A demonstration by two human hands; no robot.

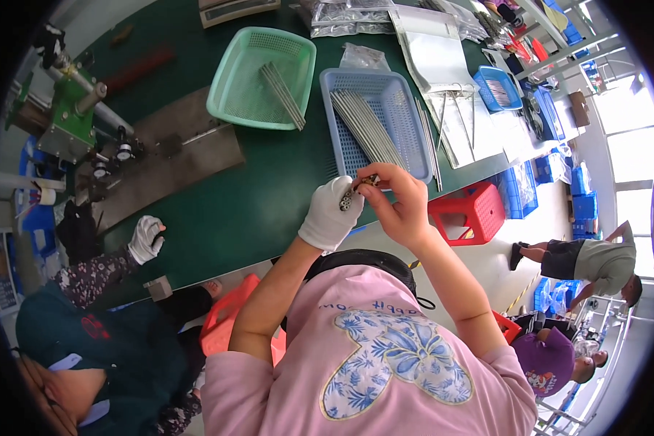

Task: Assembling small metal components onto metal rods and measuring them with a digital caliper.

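Note:
My left hand (325,218) wears a white glove and is closed around a bundle of thin metal rods (346,200), whose round ends face up toward me. My bare right hand (403,207) is right beside it, thumb and fingers pinched at small brass-coloured, dark-tipped pieces (370,179). Whether these are loose or part of the rods I cannot make out. Just beyond both hands, a blue plastic basket (419,134) holds many long grey metal rods (367,127). Farther left, a light green basket (229,87) contains a few similar rods (282,94).
A green machine (73,127) and a metal plate (196,156) occupy the left of the green table (269,196). At the left, a co-worker's gloved hand (147,240) rests near the edge. A red stool (469,214) stands at the right. Plastic-bagged parts (352,18) lie at the back.

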